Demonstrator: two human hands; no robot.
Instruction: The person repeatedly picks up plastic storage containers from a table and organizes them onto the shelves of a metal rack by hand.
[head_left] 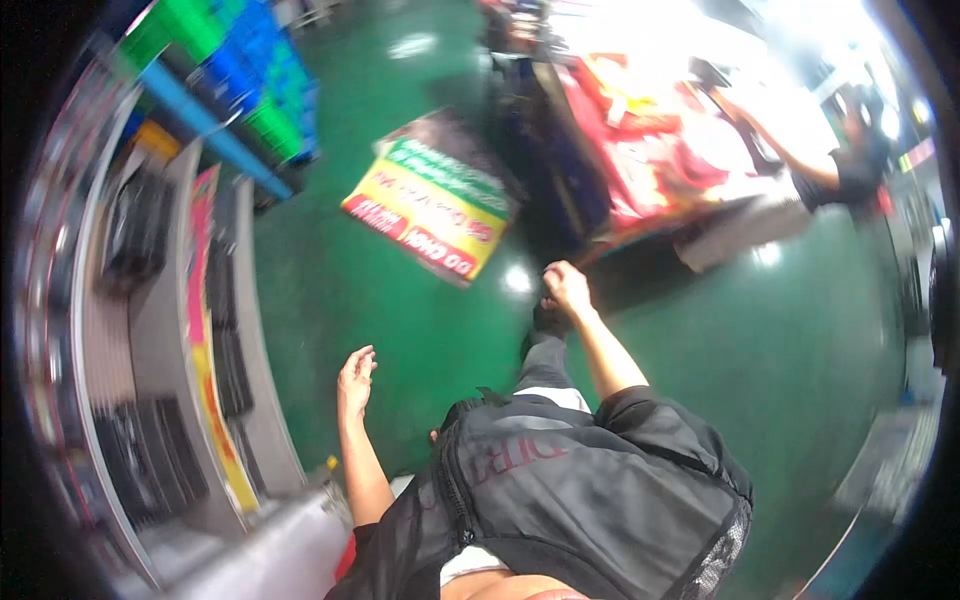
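Over the green floor at the lower left hangs my left hand [357, 382], its fingers loosely apart with nothing in them. My right hand [566, 288] is further forward, near the middle, with its fingers curled in. Whether it holds anything is too blurred to tell; a small dark shape shows beside the fingertips. Ahead of my hands a printed sheet [430, 205] in green, yellow and red lies on the floor, apart from both hands. Below my right hand, my leg in a dark grey sock [545, 362] is visible.
Shelves with dark stacked items [150, 455] run along the left. Green and blue crates [265, 80] stand at the upper left. A table with red and orange material [640, 140] is at the upper right, where another person's arm [790, 150] reaches over it.
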